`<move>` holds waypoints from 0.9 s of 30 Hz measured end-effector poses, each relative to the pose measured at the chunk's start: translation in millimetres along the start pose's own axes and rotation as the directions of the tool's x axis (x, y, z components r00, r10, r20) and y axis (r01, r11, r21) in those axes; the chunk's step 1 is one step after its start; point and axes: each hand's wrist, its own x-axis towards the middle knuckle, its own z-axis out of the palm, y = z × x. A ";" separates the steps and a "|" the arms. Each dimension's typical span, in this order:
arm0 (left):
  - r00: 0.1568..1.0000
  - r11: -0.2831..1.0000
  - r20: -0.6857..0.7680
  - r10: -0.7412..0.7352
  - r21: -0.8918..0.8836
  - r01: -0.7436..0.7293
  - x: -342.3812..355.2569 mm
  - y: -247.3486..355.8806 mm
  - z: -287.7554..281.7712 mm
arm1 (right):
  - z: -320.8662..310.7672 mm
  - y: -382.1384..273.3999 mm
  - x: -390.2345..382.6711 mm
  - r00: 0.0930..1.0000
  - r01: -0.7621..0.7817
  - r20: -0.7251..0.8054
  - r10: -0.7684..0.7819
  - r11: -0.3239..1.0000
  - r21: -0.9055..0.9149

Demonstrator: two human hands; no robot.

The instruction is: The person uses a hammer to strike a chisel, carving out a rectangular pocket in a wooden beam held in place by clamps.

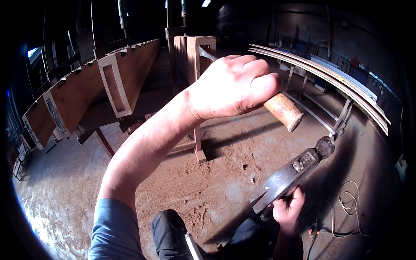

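Note:
My left hand is closed round the wooden handle of a chisel, with the handle's worn end sticking out below my fingers. The chisel's flat blade reaches up and left to the upright pale wooden block, clamped at center back; its exact contact is hard to make out. At lower right, my right hand grips a steel hammer whose dark head is raised on a slant below the handle's end, apart from it. The hammer's own handle is mostly hidden behind its head and my fingers.
Long brown beams with steel clamps and notched edges stand at left. Stacked long boards rest on trestles at right. Wood shavings cover the concrete floor; a coiled cable lies at lower right. My knees show below.

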 end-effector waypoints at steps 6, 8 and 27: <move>1.000 0.999 -0.007 -0.027 -0.026 0.027 4.0 -0.7 -0.8 | -1.0 10.1 12.6 0.952 0.292 -0.038 -0.305 0.937 -0.192; 0.999 0.999 -0.027 -0.022 -0.048 0.021 7.0 -1.7 0.2 | 1.4 21.7 17.6 0.918 0.373 -0.052 -0.394 0.899 -0.231; 0.977 0.972 -0.045 -0.207 -0.123 0.201 29.6 -6.2 -14.4 | -21.2 -50.8 47.9 0.970 -0.241 0.132 0.205 0.888 0.392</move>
